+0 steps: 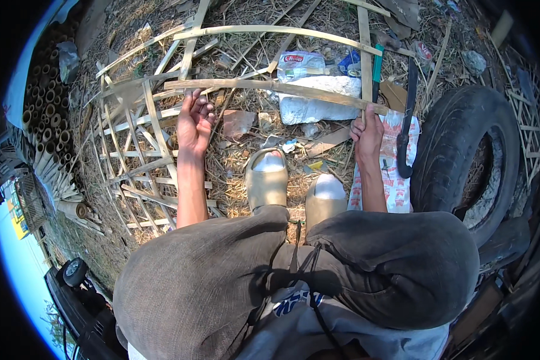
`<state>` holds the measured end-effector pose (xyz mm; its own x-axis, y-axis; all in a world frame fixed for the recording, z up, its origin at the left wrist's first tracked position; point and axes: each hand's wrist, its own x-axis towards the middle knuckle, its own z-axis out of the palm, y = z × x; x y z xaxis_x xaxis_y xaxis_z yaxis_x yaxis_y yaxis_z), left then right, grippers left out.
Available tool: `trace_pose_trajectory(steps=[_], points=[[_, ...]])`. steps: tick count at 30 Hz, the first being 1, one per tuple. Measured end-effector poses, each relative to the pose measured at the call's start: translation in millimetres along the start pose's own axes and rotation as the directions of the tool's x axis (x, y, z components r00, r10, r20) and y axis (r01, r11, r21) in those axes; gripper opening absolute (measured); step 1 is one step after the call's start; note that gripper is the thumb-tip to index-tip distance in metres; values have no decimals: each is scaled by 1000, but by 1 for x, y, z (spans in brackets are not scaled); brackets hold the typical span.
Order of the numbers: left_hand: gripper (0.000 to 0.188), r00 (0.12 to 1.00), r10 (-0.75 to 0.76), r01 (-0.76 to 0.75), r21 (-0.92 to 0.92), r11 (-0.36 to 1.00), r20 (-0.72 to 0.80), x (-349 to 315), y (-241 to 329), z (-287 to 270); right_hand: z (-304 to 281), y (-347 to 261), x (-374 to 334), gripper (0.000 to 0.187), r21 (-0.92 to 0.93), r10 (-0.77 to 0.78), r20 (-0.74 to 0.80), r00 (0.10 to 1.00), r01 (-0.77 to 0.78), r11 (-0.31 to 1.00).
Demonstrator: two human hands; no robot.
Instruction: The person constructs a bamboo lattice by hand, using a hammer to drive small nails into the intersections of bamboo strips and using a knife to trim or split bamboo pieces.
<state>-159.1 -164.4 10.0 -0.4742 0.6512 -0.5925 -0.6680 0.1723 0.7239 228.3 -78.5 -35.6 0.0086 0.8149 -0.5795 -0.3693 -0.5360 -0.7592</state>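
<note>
A long, flat bamboo strip (246,84) lies crosswise in front of me, bowed slightly, between my two hands. Near its left end my left hand (195,123) is turned palm up, thumb and fingertips against the strip's lower edge and the other fingers curled. Closer to the right end, my right hand (369,132) grips the strip with its fingers folded. Another bamboo strip (276,29) arches farther off across upright slats (365,48). Right of my right hand rests a long dark knife (410,102) with a black handle; a green-handled tool (377,72) lies beside the slat.
A bamboo lattice (147,114) spreads at left. Beyond my feet sits a whitish block (315,108) with a clear plastic wrapper (300,65) by it. A tyre (456,150) stands at right beside a red-and-white printed sack (393,180). Cut bamboo poles (48,108) are stacked far left.
</note>
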Motion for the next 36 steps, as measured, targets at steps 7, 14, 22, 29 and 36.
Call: trace_pose_trajectory(steps=[7, 14, 22, 29, 36], points=[[28, 940, -74, -232, 783, 577, 333, -77, -55, 89, 26, 18, -23, 39, 36, 54, -22, 998, -53, 998], [54, 468, 117, -810, 478, -341, 876, -85, -109, 144, 33, 14, -34, 46, -100, 136, -22, 990, -137, 985], [48, 489, 43, -808, 472, -352, 871, -58, -116, 139, 40, 5, -24, 66, -294, 262, 144, 954, -212, 932], [66, 549, 46, -698, 488, -524, 834, -79, -125, 155, -19, -27, -48, 75, -501, 391, 208, 897, -246, 830], [78, 536, 18, -643, 421, -639, 844, -80, -144, 160, -91, -42, -111, 48, -588, 436, 50, 899, -326, 740]])
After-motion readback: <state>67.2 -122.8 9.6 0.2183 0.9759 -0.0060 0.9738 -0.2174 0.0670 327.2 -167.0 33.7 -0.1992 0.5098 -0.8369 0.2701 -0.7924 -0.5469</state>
